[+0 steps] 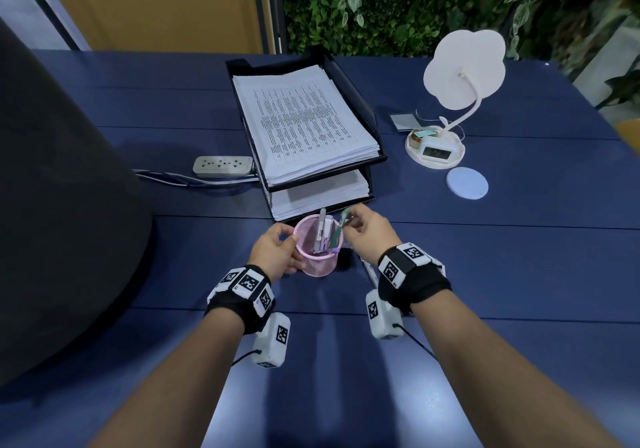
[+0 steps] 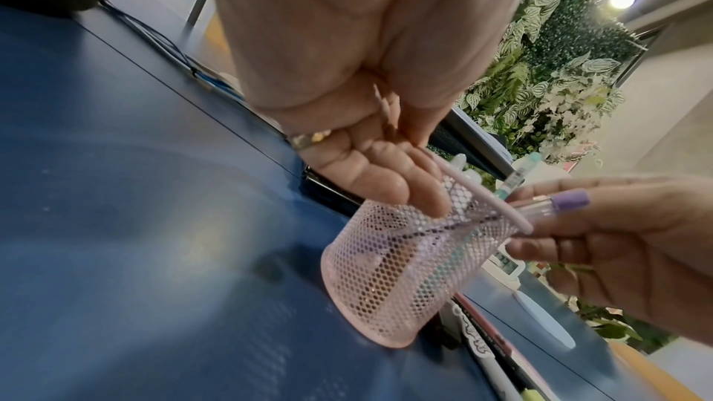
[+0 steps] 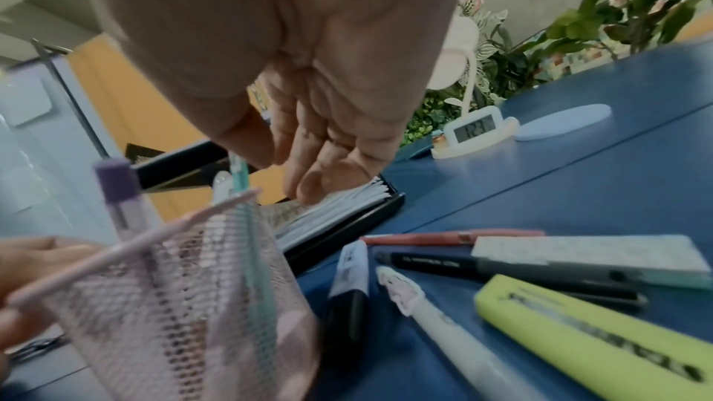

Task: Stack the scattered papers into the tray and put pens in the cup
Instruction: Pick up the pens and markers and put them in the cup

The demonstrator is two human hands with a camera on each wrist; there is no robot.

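beside hand point(image 1: 277, 252), round mesh cup point(image 1: 317, 257)

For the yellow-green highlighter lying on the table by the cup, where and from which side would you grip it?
Probably pinch the yellow-green highlighter across its mid-barrel, coming straight down from above. It lies flat on the table, with a black marker crowding one long side, so a top pinch suits better than a sideways reach.

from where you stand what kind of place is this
Most likely an office desk or study workspace: a two-tier black paper tray stacked with printed sheets, a pink mesh pen cup, and a white desk lamp with a digital clock in its base.
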